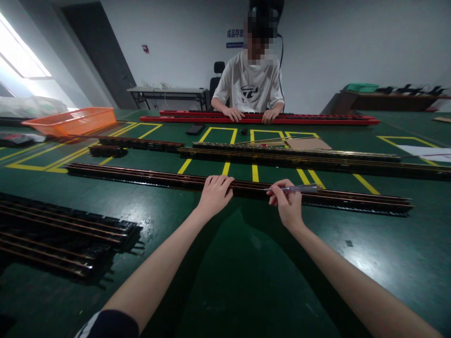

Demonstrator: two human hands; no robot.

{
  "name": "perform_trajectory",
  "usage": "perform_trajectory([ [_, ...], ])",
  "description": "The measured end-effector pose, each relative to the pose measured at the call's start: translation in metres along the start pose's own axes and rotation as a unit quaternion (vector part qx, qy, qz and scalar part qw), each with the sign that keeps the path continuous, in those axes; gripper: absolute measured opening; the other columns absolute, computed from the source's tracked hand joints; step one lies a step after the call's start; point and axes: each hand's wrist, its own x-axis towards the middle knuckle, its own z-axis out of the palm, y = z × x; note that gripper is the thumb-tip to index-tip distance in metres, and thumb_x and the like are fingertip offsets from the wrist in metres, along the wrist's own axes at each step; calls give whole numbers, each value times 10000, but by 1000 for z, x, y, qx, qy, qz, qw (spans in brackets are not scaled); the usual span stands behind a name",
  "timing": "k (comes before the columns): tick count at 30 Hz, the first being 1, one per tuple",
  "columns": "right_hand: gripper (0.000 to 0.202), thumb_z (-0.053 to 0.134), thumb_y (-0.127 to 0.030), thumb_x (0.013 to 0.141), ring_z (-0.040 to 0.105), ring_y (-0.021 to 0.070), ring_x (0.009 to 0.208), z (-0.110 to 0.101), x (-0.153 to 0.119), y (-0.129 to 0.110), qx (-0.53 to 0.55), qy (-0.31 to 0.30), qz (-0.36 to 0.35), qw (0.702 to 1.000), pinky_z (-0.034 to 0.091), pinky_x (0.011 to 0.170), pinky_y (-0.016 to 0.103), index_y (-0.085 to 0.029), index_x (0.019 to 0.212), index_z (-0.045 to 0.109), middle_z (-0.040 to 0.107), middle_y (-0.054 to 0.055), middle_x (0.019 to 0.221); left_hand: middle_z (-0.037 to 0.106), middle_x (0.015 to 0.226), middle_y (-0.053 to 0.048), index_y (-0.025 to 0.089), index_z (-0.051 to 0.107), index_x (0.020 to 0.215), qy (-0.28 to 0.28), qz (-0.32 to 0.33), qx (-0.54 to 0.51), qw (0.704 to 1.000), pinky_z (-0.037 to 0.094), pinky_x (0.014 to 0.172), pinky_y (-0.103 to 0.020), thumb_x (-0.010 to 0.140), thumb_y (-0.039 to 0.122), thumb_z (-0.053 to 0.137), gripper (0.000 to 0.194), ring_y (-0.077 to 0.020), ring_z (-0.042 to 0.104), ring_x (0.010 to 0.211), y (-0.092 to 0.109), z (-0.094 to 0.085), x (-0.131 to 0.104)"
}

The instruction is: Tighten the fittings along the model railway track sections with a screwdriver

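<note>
A long black rail (169,178) with copper-coloured strips lies across the green table in front of me. My left hand (215,193) is closed over its middle, fingers bent across the strips. To the right, my right hand (287,203) grips a screwdriver (303,188) with a clear handle. The thin shaft points left, just above the rail; whether its tip touches a strip I cannot tell.
More black rails (63,220) are stacked at the left. Beyond my rail lie brass-stripped rails (282,157), a brown cardboard piece (308,143) and an orange basket (70,123). Across the table (253,281), a co-worker (252,84) has both hands at a red rail (317,121).
</note>
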Motion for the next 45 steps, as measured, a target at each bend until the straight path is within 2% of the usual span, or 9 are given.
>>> perform_trajectory([
  [9, 172, 592, -340, 821, 528, 97, 448, 0, 0, -1, 12, -4, 2, 1000, 392, 411, 219, -195, 744, 542, 619, 1, 630, 651, 1189, -103, 157, 599, 1187, 16, -7, 21, 1000, 357, 1079, -474, 930, 204, 389, 336, -248, 567, 1129, 6, 3, 0],
  [21, 190, 593, -361, 842, 534, 99, 451, 0, 0, 0, -45, -34, -13, 998, 405, 420, 222, -185, 776, 567, 667, 26, 674, 653, 1217, -98, 193, 605, 1228, 28, -13, 27, 999, 285, 1123, -570, 870, 96, 403, 422, -270, 548, 1172, 10, -1, -1],
  [31, 229, 601, -401, 842, 537, 105, 452, 0, 0, -2, -39, -31, -11, 999, 412, 411, 227, -184, 771, 578, 672, 36, 683, 655, 1220, -86, 169, 613, 1198, 30, -11, 21, 999, 286, 1147, -522, 856, 37, 394, 427, -237, 563, 1190, 8, -2, -1],
  [38, 201, 612, -366, 841, 542, 98, 457, 0, 0, -1, -19, -31, 10, 999, 428, 424, 220, -176, 784, 584, 670, 35, 692, 646, 1238, -74, 163, 576, 1231, 16, 15, -23, 999, 343, 1132, -485, 817, -34, 336, 517, -202, 562, 1205, 1, 0, 0],
  [45, 191, 604, -353, 835, 531, 93, 447, 0, 0, 0, -12, -14, 21, 1000, 400, 424, 215, -176, 772, 573, 666, 21, 667, 641, 1233, -85, 150, 576, 1230, 6, 8, -49, 999, 358, 1126, -463, 840, 27, 366, 460, -209, 552, 1200, -1, -4, 0],
])
